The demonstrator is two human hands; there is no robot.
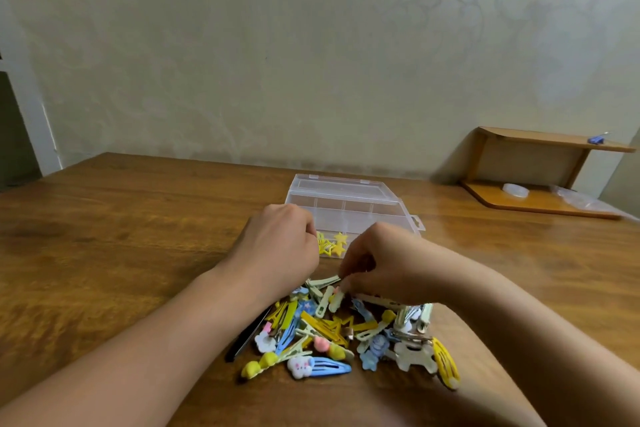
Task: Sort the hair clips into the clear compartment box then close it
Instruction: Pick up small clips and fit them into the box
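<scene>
Clip pile (pixel 346 333) — both hands (pixel 280 246) (pixel 377 263) curled, fingertips down.

The table (pixel 121 236) is brown wood with visible grain and a soft sheen, and the small shelf unit (pixel 540 170) at the far right is a lighter, smooth orange-brown wood or laminate. The compartment box (pixel 346 199) is clear, glossy plastic, with its dividers showing through its walls. The hair clips (pixel 346 333) look like painted metal in matt yellow, blue and pale green, some topped with soft-looking, rounded plastic or resin charms, and the wall (pixel 242 62) is matt with a faintly embossed scroll pattern.
</scene>
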